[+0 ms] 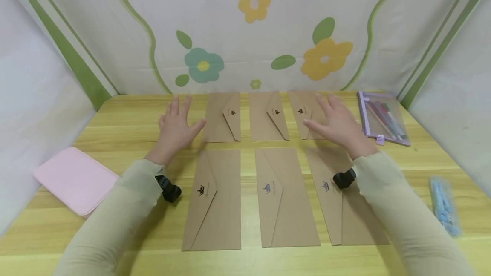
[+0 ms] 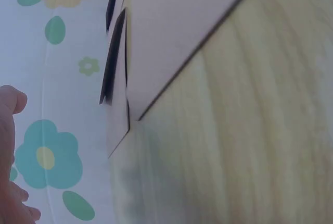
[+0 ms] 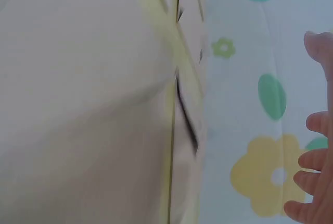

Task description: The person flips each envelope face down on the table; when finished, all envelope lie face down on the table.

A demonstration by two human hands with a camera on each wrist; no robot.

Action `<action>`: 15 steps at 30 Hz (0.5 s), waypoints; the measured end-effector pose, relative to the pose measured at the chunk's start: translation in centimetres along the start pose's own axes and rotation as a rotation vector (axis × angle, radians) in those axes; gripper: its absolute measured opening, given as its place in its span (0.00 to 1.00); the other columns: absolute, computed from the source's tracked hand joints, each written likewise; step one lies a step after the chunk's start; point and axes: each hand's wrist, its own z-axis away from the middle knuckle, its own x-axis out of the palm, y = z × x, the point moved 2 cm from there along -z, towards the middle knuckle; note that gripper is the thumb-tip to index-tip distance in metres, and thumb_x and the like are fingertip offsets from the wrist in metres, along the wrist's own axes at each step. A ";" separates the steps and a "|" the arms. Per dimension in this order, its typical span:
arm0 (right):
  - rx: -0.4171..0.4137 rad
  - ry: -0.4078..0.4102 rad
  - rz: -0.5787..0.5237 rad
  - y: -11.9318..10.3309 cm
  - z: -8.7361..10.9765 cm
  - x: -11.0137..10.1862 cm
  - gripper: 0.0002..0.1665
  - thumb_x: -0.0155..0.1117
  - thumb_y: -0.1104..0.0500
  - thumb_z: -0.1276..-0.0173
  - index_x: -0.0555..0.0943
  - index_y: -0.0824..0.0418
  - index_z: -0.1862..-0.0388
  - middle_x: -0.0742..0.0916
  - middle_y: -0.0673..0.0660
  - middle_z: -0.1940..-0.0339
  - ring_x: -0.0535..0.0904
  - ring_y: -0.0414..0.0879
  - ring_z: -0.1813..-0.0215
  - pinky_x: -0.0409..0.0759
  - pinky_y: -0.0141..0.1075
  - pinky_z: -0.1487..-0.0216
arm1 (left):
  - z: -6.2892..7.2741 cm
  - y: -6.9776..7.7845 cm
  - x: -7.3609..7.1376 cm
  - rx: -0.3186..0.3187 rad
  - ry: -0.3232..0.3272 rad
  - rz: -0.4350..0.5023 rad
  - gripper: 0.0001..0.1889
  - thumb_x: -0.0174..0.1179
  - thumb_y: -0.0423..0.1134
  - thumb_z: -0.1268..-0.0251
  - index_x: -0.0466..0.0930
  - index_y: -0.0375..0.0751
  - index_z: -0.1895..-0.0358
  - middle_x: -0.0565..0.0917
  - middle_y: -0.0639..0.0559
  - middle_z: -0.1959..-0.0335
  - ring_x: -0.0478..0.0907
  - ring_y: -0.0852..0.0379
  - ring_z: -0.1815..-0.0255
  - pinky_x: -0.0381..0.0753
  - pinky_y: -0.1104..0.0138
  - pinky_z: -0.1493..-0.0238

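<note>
Our left hand [image 1: 176, 127] and right hand [image 1: 339, 126] are spread, empty — we judge the brown envelopes [image 1: 226, 208], left of the mesh pouch [image 1: 365, 114], light and easily creased, best pinched by the edges.

Bright, diffuse light fills the head view; the right beige cloth sleeve [image 1: 399, 208] casts soft shadow over a brown rectangular paper envelope [image 1: 347, 216]. Wide-angle distortion stretches the edges. Both wrist views look cooler, hazier, blurred.

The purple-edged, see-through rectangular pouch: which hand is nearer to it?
Right. The right hand is just left of the pouch; the left hand is farther, across the back row of brown paper envelopes.
</note>
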 end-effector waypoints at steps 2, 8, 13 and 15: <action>-0.021 0.008 -0.010 -1.0 -0.5 0.1 0.54 0.50 0.29 0.39 0.43 0.53 0.25 0.47 0.67 0.26 0.41 0.65 0.27 0.44 0.63 0.33 | -0.2 0.0 -0.2 0.018 0.010 0.064 0.44 0.48 0.60 0.37 0.33 0.52 0.26 0.32 0.40 0.26 0.32 0.36 0.27 0.39 0.35 0.36; -0.094 0.026 -0.058 -3.8 -2.3 0.9 0.53 0.53 0.32 0.40 0.46 0.56 0.25 0.51 0.64 0.26 0.45 0.61 0.26 0.48 0.60 0.32 | -1.2 0.0 -0.5 0.093 0.061 0.244 0.44 0.56 0.47 0.37 0.37 0.47 0.26 0.45 0.43 0.26 0.43 0.41 0.27 0.48 0.45 0.31; -0.145 0.048 -0.024 -6.1 -3.6 1.9 0.53 0.52 0.30 0.40 0.50 0.57 0.26 0.58 0.58 0.26 0.51 0.55 0.26 0.50 0.52 0.30 | -1.7 -0.2 -0.6 0.062 0.054 0.397 0.44 0.58 0.41 0.38 0.36 0.51 0.26 0.48 0.41 0.27 0.54 0.37 0.31 0.60 0.46 0.36; -0.153 0.047 -0.060 -7.0 -4.1 2.4 0.52 0.53 0.31 0.40 0.50 0.56 0.26 0.59 0.56 0.26 0.52 0.53 0.26 0.51 0.50 0.29 | -1.8 -0.4 -0.5 0.041 0.046 0.459 0.46 0.59 0.39 0.39 0.35 0.53 0.26 0.48 0.39 0.27 0.57 0.36 0.33 0.64 0.47 0.38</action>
